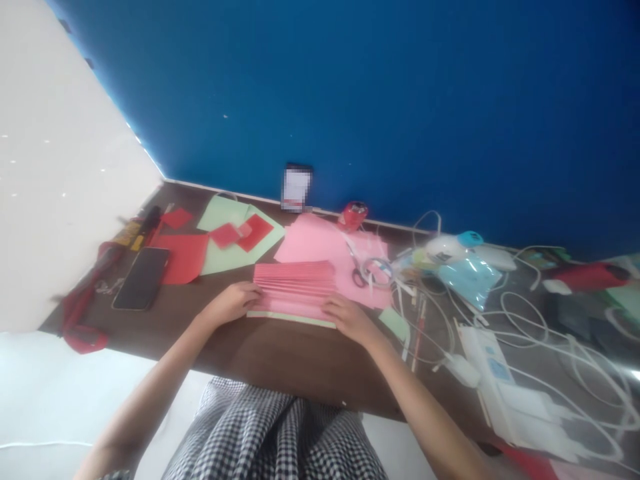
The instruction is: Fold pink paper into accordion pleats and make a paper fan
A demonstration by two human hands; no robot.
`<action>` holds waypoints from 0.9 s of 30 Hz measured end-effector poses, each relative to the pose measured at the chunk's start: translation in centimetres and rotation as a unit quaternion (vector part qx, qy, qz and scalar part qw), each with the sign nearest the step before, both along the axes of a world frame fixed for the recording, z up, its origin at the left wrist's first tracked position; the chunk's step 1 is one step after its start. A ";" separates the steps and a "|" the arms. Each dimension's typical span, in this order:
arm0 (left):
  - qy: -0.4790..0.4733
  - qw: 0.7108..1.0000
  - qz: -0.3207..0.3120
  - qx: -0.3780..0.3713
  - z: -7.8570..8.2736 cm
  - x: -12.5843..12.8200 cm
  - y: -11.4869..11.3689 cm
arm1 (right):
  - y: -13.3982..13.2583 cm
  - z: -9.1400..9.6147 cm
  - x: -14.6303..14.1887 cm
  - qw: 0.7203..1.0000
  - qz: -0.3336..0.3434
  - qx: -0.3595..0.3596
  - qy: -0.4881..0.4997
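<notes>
A pink sheet of paper folded into narrow pleats (pixel 295 283) lies on the dark table in front of me, with a pale green strip along its near edge. My left hand (pixel 235 301) grips its left side, the fingertips curled at the edge. At the right side, my right hand (pixel 347 317) has its fingers closed on the paper near the lower corner. Behind the pleated paper are flat pink sheets (pixel 320 240). Scissors (pixel 359 277) and a roll of tape (pixel 379 271) rest on them.
Red paper pieces (pixel 187 260) and green sheets (pixel 213 250) lie to the left, beside a dark phone (pixel 142 279). A white power strip (pixel 483 353) and tangled cables (pixel 575 353) cover the right. A blue plastic packet (pixel 473 277) sits behind them, against a blue wall (pixel 360 100).
</notes>
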State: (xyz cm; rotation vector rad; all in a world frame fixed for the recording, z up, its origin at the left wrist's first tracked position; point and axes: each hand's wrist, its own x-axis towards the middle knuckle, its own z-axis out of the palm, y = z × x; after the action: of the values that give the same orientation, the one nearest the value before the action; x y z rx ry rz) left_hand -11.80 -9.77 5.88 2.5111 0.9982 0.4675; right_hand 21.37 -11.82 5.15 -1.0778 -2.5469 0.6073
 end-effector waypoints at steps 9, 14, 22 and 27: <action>0.001 0.998 -0.002 -0.055 0.8 0.1 -0.1 | -0.5 1.0 -0.4 0.999 -0.038 -0.014 -0.011; -0.017 0.997 0.014 -0.073 0.4 0.0 -0.1 | -1.1 0.3 -0.5 0.999 -0.020 0.024 -0.033; -0.026 0.995 0.024 -0.091 -0.2 -0.1 0.2 | -1.4 -0.2 -0.4 0.998 -0.063 0.016 0.028; -0.028 0.997 0.005 -0.068 -0.1 -0.1 -0.2 | -1.6 -0.9 -0.6 0.994 -0.102 0.004 0.041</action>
State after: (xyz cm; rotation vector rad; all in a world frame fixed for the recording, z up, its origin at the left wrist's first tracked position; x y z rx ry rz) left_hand -11.94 -9.99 5.76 2.3601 0.9860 0.4549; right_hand 20.76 -13.37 4.28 -1.2647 -2.3301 0.5723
